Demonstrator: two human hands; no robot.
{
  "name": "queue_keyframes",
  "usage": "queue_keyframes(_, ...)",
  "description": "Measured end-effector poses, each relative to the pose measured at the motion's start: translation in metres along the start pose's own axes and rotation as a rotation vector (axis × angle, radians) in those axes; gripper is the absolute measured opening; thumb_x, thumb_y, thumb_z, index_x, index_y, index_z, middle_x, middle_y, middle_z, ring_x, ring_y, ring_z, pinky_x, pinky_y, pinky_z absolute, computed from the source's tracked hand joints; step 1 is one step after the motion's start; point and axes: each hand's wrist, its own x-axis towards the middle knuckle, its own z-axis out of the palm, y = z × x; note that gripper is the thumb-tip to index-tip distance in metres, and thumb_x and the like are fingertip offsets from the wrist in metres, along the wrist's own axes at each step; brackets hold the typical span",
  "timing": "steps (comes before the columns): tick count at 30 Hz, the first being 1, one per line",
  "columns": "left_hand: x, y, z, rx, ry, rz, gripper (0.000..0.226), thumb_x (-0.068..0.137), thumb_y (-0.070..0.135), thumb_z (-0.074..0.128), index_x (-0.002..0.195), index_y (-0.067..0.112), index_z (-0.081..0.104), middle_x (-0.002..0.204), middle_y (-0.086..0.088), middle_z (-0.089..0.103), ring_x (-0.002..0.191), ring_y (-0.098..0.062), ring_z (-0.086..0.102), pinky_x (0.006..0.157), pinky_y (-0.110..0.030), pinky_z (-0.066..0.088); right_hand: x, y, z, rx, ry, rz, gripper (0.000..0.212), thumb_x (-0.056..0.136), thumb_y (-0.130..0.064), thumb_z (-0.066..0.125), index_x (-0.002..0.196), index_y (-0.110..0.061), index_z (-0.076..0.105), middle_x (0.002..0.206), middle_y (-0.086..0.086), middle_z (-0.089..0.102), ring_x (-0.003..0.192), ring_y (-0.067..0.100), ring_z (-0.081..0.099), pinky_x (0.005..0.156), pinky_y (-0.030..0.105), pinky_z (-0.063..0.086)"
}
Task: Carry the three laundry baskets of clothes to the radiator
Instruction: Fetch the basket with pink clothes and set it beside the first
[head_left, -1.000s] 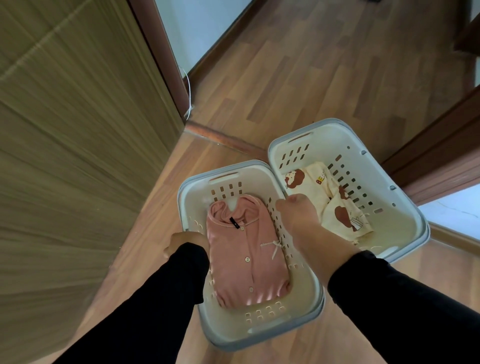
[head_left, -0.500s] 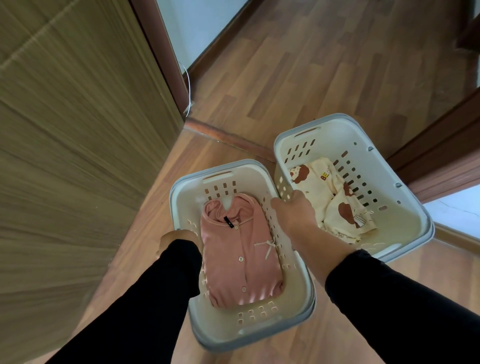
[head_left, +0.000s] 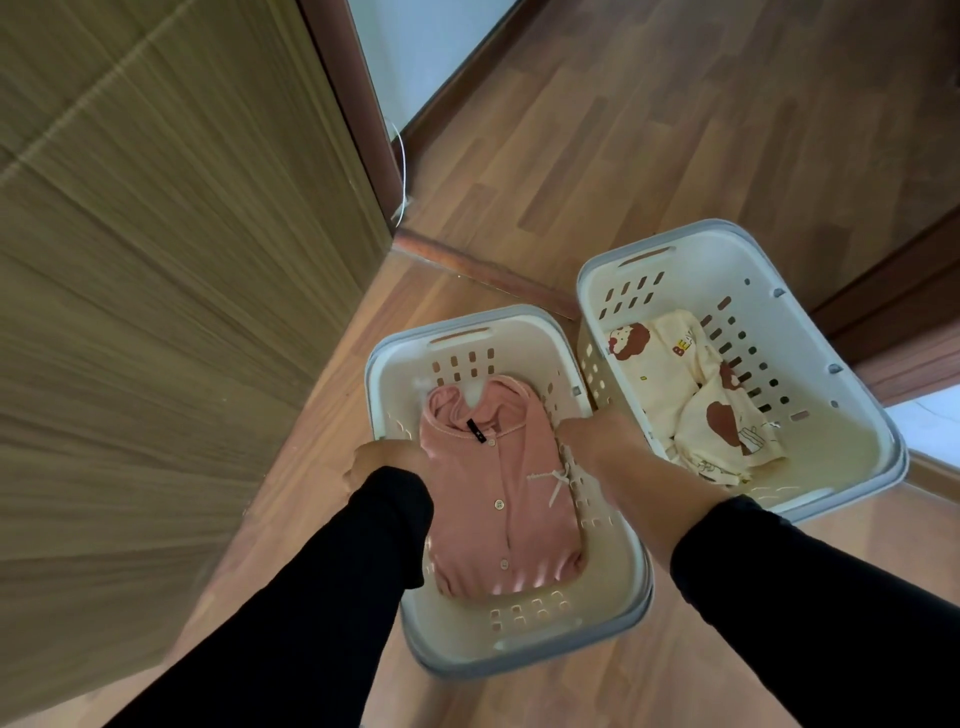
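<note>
Two white laundry baskets are below me. The near basket (head_left: 519, 631) holds a folded pink garment (head_left: 498, 499). My left hand (head_left: 382, 460) grips its left rim and my right hand (head_left: 597, 436) grips its right rim. The second basket (head_left: 737, 249) stands on the wood floor just to the right, at a doorway threshold, with a cream printed garment (head_left: 691, 389) inside. A gap separates the two baskets. No third basket and no radiator are in view.
A wooden door (head_left: 156, 312) fills the left side, its edge close to the near basket. A dark door frame (head_left: 358, 104) and a white cable (head_left: 402, 166) stand beyond it. Another dark frame (head_left: 893, 312) lies right. Wood floor (head_left: 623, 130) stretches ahead.
The pink-garment basket has shifted left and toward me, away from the second basket; the two touched before. Both hands kept their grip on its rims.
</note>
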Motion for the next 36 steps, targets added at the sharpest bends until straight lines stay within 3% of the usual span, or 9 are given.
queue_keyframes(4, -0.006, 0.005, -0.001, -0.141, 0.139, -0.051, 0.042, 0.088, 0.020, 0.050, 0.126, 0.002, 0.055, 0.128, -0.019, 0.059, 0.115, -0.036, 0.058, 0.101, -0.040, 0.047, -0.006, -0.004, -0.007, -0.107, 0.084, -0.066, 0.046, 0.087, -0.032, 0.053, 0.126, -0.007, 0.058, 0.108, 0.014, 0.062, 0.101, 0.035, 0.063, 0.087, 0.040, 0.055)
queue_keyframes(8, -0.018, 0.014, -0.007, -0.269, 0.222, 0.080, 0.040, 0.084, 0.011, 0.047, 0.123, 0.003, 0.052, 0.124, -0.019, 0.061, 0.112, -0.037, 0.060, 0.101, -0.048, 0.046, -0.020, -0.013, -0.018, -0.056, 0.108, -0.101, 0.042, 0.087, -0.029, 0.054, 0.121, -0.006, 0.060, 0.123, 0.020, 0.059, 0.118, 0.040, 0.057, 0.100, 0.049, 0.051)
queue_keyframes(12, -0.044, 0.034, -0.024, -0.302, 0.231, 0.201, 0.041, 0.077, 0.003, 0.041, 0.115, 0.003, 0.058, 0.110, -0.018, 0.067, 0.100, -0.036, 0.066, 0.092, -0.052, 0.051, -0.045, -0.023, -0.045, 0.034, 0.169, -0.115, 0.043, 0.084, -0.029, 0.054, 0.119, -0.006, 0.061, 0.124, 0.018, 0.058, 0.119, 0.043, 0.053, 0.098, 0.051, 0.050)
queue_keyframes(18, -0.118, 0.072, -0.087, -0.266, 0.208, 0.275, 0.047, 0.082, 0.003, 0.040, 0.125, 0.012, 0.056, 0.119, -0.010, 0.065, 0.109, -0.034, 0.061, 0.097, -0.047, 0.049, -0.115, -0.053, -0.098, 0.174, 0.224, -0.117, 0.034, 0.070, -0.038, 0.046, 0.094, -0.015, 0.053, 0.117, 0.020, 0.064, 0.111, 0.042, 0.059, 0.095, 0.053, 0.052)
queue_keyframes(21, -0.166, 0.081, -0.129, -0.311, 0.160, 0.327, 0.050, 0.074, 0.009, 0.041, 0.121, 0.012, 0.058, 0.109, -0.009, 0.068, 0.106, -0.036, 0.061, 0.091, -0.049, 0.052, -0.161, -0.070, -0.132, 0.227, 0.264, -0.124, 0.031, 0.069, -0.036, 0.045, 0.091, -0.016, 0.054, 0.115, 0.020, 0.065, 0.110, 0.041, 0.060, 0.092, 0.050, 0.053)
queue_keyframes(23, -0.199, 0.086, -0.160, -0.334, 0.131, 0.341, 0.056, 0.067, 0.013, 0.040, 0.121, 0.011, 0.057, 0.105, -0.009, 0.068, 0.105, -0.037, 0.062, 0.092, -0.049, 0.052, -0.194, -0.083, -0.155, 0.240, 0.278, -0.127, 0.027, 0.068, -0.034, 0.044, 0.088, -0.018, 0.054, 0.112, 0.017, 0.064, 0.108, 0.036, 0.058, 0.090, 0.043, 0.049)
queue_keyframes(26, -0.243, 0.093, -0.207, -0.296, 0.145, 0.347, 0.051, 0.079, 0.005, 0.042, 0.129, 0.009, 0.054, 0.115, -0.012, 0.066, 0.107, -0.036, 0.063, 0.097, -0.049, 0.048, -0.249, -0.108, -0.186, 0.260, 0.300, -0.142, 0.011, 0.065, -0.032, 0.044, 0.070, -0.023, 0.040, 0.096, 0.013, 0.052, 0.092, 0.029, 0.047, 0.079, 0.039, 0.038)
queue_keyframes(31, -0.314, 0.096, -0.290, -0.318, 0.105, 0.327, 0.050, 0.080, 0.003, 0.041, 0.128, 0.010, 0.055, 0.118, -0.014, 0.066, 0.108, -0.039, 0.062, 0.094, -0.052, 0.051, -0.346, -0.144, -0.230, 0.231, 0.337, -0.158, 0.016, 0.076, -0.027, 0.050, 0.068, -0.021, 0.037, 0.092, 0.011, 0.053, 0.085, 0.030, 0.045, 0.074, 0.036, 0.037)
queue_keyframes(36, -0.378, 0.092, -0.369, -0.358, 0.060, 0.354, 0.048, 0.081, 0.002, 0.039, 0.124, 0.008, 0.057, 0.113, -0.021, 0.067, 0.101, -0.042, 0.066, 0.082, -0.051, 0.058, -0.437, -0.175, -0.264, 0.272, 0.323, -0.149, 0.011, 0.067, -0.031, 0.046, 0.072, -0.021, 0.046, 0.092, 0.012, 0.057, 0.088, 0.031, 0.047, 0.076, 0.041, 0.037)
